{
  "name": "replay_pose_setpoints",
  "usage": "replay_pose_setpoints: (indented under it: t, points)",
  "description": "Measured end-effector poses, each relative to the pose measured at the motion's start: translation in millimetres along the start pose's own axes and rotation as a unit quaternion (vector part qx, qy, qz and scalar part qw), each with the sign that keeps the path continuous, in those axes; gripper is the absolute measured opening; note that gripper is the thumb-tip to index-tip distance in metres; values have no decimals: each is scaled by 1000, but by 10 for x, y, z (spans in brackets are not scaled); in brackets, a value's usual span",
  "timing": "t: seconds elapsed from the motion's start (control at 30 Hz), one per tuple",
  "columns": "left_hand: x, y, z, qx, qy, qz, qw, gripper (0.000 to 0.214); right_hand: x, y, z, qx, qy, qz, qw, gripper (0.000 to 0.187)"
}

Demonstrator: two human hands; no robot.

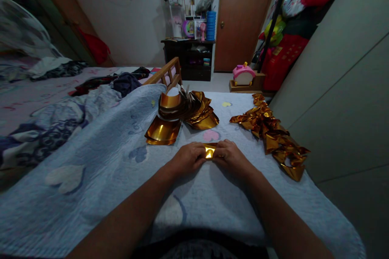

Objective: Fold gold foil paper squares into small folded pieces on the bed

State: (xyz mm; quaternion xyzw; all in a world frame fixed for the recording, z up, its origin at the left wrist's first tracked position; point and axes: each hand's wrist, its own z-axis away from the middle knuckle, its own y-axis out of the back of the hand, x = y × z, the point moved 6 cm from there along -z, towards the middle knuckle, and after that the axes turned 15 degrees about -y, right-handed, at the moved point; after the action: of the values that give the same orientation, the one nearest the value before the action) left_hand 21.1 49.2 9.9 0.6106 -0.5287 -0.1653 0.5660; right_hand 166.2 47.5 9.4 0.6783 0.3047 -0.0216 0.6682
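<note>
Between my two hands is a small piece of gold foil paper (209, 152), bent into a narrow strip. My left hand (191, 157) grips its left end, fingers closed. Its right end is pinched in my right hand (228, 155), and part of it is hidden under the fingers. Beyond my left hand, a fanned stack of gold foil sheets (164, 129) lies on the blue quilt (115, 170). To the right of my right hand is a long heap of folded gold foil pieces (275, 135).
A wooden bed rail (170, 68) rises behind the sheets. On the left, rumpled clothes (126, 83) lie on a pink bedsheet (57, 89). A grey cabinet (343, 68) borders the right side. A pink toy house (244, 75) and a dark shelf (188, 58) stand beyond.
</note>
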Motion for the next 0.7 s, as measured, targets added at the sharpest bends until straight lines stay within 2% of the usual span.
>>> replay_pose_setpoints:
  t: [0.23,0.4,0.5,0.63,0.7]
  points:
    - [23,41,-17,-14,14,18,1000,9,222,185,37,-64,-48,15,997,10]
    - [10,40,-13,-10,15,29,999,9,391,315,82,-72,-103,-16,992,11]
    - [-2,29,-7,-6,18,21,1000,10,452,397,90,-47,-112,-53,991,14]
    - [4,13,-4,5,7,11,1000,11,287,404,81,-14,-62,-111,992,6]
    - [13,7,-6,10,1,6,1000,10,140,322,77,-16,-33,-106,994,14]
